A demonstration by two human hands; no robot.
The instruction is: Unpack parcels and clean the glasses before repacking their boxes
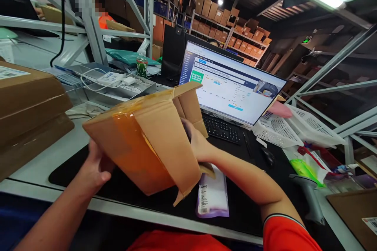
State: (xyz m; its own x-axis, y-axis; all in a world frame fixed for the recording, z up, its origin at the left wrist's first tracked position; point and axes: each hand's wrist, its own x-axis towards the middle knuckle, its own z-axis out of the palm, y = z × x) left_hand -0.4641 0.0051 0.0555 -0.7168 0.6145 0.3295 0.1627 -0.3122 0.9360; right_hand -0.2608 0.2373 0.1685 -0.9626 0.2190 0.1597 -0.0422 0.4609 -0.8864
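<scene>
A brown cardboard box (138,141) is tilted over the desk with its flaps open toward the right. Shiny orange-brown tape runs over its side. My left hand (98,164) grips the closed left end, thumb showing low and the other fingers partly behind the box. My right hand (198,143) reaches into the open end between the flaps; its fingers are hidden inside, so what they touch cannot be seen. Under the flaps, a white and purple pouch (212,194) with a barcode label lies on the black mat (241,208).
Behind the box stand a monitor (229,82) and a keyboard (222,128). To the right are a mouse (267,157), a barcode scanner (309,198) and white baskets (278,131). Stacked cartons (29,117) stand at left, near a grey tray (118,93) with a white cable.
</scene>
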